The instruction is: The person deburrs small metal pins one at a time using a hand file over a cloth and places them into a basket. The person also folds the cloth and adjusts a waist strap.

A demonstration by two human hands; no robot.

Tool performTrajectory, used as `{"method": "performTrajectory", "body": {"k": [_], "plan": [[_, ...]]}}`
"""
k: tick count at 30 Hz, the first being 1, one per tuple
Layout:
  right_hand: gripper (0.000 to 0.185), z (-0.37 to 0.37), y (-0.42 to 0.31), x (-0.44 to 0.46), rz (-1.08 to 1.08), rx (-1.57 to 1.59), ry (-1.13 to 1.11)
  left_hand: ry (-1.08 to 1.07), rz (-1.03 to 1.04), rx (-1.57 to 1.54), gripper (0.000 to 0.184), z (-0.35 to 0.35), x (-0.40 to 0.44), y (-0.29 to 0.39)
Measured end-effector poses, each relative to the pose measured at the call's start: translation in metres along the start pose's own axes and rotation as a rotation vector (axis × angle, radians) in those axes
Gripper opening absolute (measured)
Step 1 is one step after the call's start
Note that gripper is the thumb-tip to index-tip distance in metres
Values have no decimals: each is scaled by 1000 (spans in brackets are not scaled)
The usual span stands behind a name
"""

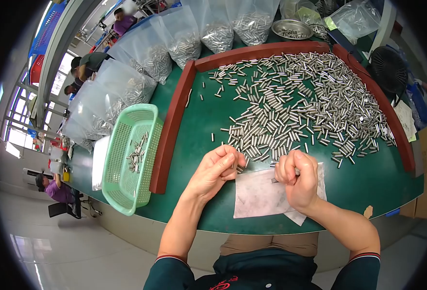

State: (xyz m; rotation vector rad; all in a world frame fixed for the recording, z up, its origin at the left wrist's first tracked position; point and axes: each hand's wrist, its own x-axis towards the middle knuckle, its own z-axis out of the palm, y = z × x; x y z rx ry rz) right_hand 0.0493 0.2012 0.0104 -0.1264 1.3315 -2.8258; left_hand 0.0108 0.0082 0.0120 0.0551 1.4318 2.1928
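Observation:
My left hand (pixel 215 170) is closed, thumb pressed against curled fingers, over the near edge of a spread of short shiny metal pins (pixel 266 123). Bits of metal show at its fingertips; how many pins it holds is hidden. Curled into a loose fist, my right hand (pixel 298 176) is above the right part of a stained pale cloth (pixel 257 195). A grey metal glint shows between its fingers and palm, mostly covered. The pins lie loose on the green tabletop (pixel 199 193), piled densest toward the right.
Dark red wooden rails (pixel 175 125) border the pins. Left of them stands a light green basket (pixel 119 186) with some pins inside. Clear bags of pins (pixel 179 41), a metal bowl (pixel 292 30) and a black fan (pixel 389 68) line the back. Several people work at far left.

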Motion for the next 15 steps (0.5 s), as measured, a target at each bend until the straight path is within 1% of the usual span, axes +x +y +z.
{"method": "performTrajectory", "body": {"k": [3, 5, 8, 12, 14, 15], "plan": [[39, 0, 0, -1, 10, 8, 1, -52, 3, -48, 15, -2, 0, -3], [39, 0, -1, 0, 10, 5, -5, -99, -118, -171, 14, -1, -2, 2], [39, 0, 0, 0, 16, 1, 4, -116, -117, -196, 12, -6, -1, 2], [39, -1, 0, 0, 9, 0, 3, -107, -94, -141, 9, -5, -1, 1], [39, -1, 0, 0, 18, -8, 0, -45, -81, -65, 14, 0, 0, -1], [39, -1, -1, 0, 16, -8, 2, -47, -81, -65, 14, 0, 0, -1]]}}
